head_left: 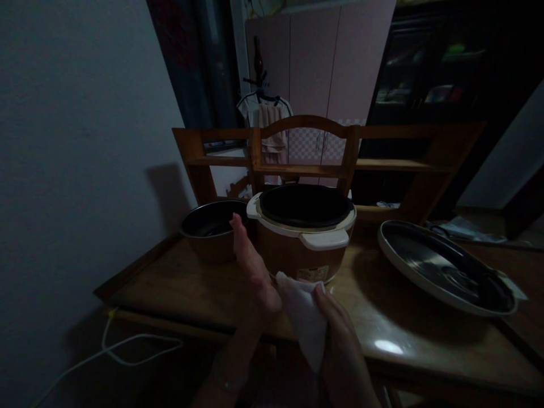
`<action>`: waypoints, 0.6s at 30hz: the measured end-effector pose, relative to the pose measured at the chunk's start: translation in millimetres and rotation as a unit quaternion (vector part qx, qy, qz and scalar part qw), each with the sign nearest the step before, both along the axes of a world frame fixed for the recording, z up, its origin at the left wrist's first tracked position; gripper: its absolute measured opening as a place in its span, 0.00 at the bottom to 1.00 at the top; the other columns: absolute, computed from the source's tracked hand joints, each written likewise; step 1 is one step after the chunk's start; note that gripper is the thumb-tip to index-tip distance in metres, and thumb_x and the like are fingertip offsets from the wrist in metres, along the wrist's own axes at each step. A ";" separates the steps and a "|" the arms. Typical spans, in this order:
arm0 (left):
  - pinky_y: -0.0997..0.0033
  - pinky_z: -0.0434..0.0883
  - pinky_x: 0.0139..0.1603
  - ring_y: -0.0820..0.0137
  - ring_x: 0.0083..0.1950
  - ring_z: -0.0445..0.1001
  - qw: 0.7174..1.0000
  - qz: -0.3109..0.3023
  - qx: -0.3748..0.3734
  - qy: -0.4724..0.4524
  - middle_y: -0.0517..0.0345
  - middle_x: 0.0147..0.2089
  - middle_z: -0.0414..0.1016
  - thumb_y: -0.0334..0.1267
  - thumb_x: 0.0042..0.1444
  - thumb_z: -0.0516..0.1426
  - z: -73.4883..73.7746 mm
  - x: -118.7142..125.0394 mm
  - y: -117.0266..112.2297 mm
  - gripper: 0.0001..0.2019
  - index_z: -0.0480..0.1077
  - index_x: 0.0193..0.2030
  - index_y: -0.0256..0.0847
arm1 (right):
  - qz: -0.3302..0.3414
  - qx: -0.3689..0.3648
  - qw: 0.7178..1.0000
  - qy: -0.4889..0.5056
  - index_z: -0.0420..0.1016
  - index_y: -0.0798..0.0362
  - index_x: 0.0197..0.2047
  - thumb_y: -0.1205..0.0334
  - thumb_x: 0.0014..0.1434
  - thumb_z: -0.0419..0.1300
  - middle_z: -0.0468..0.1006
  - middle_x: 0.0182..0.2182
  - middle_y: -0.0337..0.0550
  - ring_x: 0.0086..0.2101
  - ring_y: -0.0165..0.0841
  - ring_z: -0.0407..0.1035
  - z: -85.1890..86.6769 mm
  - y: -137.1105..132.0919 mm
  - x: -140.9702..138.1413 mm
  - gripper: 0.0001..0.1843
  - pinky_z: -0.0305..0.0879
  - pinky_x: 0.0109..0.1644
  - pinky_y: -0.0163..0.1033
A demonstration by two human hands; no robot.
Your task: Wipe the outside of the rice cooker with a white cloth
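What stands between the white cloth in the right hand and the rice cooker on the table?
Nothing visible does. The cloth, gripped in the right hand, is close in front of the rice cooker. The open left hand is at the cooker's left side, not between them.

Dim, underexposed, edge-warped; tabletop (pixel 385 345) glare.

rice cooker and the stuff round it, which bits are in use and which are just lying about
In use: white cloth, right hand, left hand, rice cooker.
Lying about: metal bowl, lid, white cable.
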State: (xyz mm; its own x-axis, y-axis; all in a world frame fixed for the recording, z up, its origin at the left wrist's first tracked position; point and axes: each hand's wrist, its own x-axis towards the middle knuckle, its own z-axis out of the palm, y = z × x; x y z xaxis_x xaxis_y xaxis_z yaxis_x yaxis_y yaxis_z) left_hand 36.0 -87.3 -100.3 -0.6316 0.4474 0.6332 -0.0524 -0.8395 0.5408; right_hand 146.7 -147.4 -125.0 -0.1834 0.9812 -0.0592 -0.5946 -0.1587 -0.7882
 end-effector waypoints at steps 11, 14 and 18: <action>0.64 0.75 0.48 0.59 0.49 0.79 0.877 -0.285 -0.384 0.038 0.46 0.48 0.83 0.57 0.60 0.62 -23.3 -47.9 -50.9 0.22 0.81 0.48 0.39 | 0.074 -0.097 0.982 0.142 0.82 0.45 0.51 0.47 0.63 0.67 0.85 0.50 0.42 0.48 0.39 0.80 4.9 11.7 6.8 0.17 0.75 0.54 0.44; 0.75 0.68 0.36 0.69 0.36 0.73 0.826 -0.328 -0.443 0.117 0.55 0.33 0.78 0.53 0.55 0.68 -23.9 -50.5 -59.3 0.18 0.80 0.34 0.37 | 0.035 -0.089 0.990 0.101 0.81 0.49 0.55 0.46 0.61 0.69 0.84 0.52 0.48 0.50 0.43 0.80 2.4 13.3 7.5 0.23 0.75 0.56 0.46; 0.78 0.64 0.32 0.75 0.31 0.67 0.845 -0.307 -0.431 0.081 0.60 0.29 0.73 0.50 0.53 0.70 -18.7 -49.3 -58.1 0.17 0.77 0.30 0.36 | -0.029 -0.055 0.997 0.054 0.81 0.50 0.55 0.48 0.56 0.73 0.83 0.54 0.50 0.52 0.42 0.79 -9.6 17.3 12.0 0.26 0.76 0.54 0.41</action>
